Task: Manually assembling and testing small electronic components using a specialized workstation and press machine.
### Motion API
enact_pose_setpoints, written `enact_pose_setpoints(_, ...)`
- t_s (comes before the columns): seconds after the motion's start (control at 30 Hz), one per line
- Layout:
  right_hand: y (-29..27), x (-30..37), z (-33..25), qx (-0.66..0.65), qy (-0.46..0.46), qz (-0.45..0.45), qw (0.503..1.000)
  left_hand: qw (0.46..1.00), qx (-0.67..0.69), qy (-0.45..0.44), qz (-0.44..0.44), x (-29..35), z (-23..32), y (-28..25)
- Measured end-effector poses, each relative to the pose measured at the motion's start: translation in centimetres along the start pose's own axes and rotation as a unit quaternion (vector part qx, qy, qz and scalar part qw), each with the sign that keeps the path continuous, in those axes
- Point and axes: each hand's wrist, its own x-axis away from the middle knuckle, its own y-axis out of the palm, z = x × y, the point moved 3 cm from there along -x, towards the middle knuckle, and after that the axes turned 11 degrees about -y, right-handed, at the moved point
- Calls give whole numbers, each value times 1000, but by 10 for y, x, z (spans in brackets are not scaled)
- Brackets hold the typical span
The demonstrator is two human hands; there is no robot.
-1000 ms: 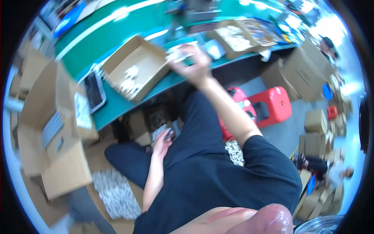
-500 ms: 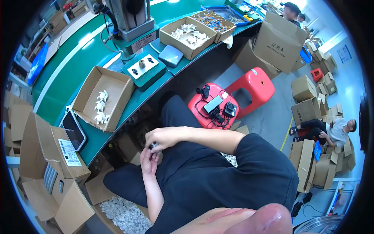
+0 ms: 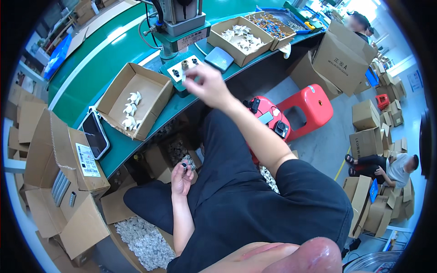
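My right hand [image 3: 208, 85] reaches over the near side of a press fixture, its fingers pinched by the white plate [image 3: 178, 73] with a brass post [image 3: 185, 65] and black knobs. Motion blur hides what, if anything, is in that pinch. Above my lap, my left hand [image 3: 181, 183] is turned palm up, fingers curled round a small part with a dark round end [image 3: 184, 165]; its full shape is hidden. Left of the fixture, an open cardboard tray [image 3: 152, 105] holds a row of white finned pieces [image 3: 130, 109].
A press [image 3: 182, 27] rises behind the fixture, with a grey foot-pedal-like box [image 3: 219, 59] beside it. Farther right are a tray of white pieces [image 3: 243, 38] and wired parts [image 3: 271, 23]. A tablet [image 3: 95, 135], red stools [image 3: 312, 109] and an open carton [image 3: 86, 182] surround me. Another person sits far right.
My right hand has left my left hand and moved up to the fixture. The left hand stays over my lap with the small part. The whole view has shifted slightly.
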Motion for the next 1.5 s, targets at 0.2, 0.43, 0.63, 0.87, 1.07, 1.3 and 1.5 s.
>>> enact_pose_setpoints(0.2,3,-51,24,93,47,-38,994,996,-18,-55,61,-3,-16,-22)
enact_pose_setpoints(0.43,-17,-54,33,90,85,-32,992,993,-20,-86,78,-14,-18,-26)
enact_pose_setpoints(0.63,-13,-70,32,115,148,-144,972,989,-28,-107,95,-19,-17,-28)
enact_pose_setpoints(0.87,-42,-90,17,233,142,-191,943,988,-35,-100,112,-17,-19,-41)
enact_pose_setpoints(1.07,-189,-106,170,430,183,-225,855,984,-53,-108,128,-22,-22,-40)
enact_pose_setpoints(1.3,-169,-88,167,418,242,-343,806,980,-68,-111,148,-31,-21,-42)
enact_pose_setpoints(1.5,-192,-83,184,402,164,-222,873,979,-84,-123,140,-36,-24,-48)
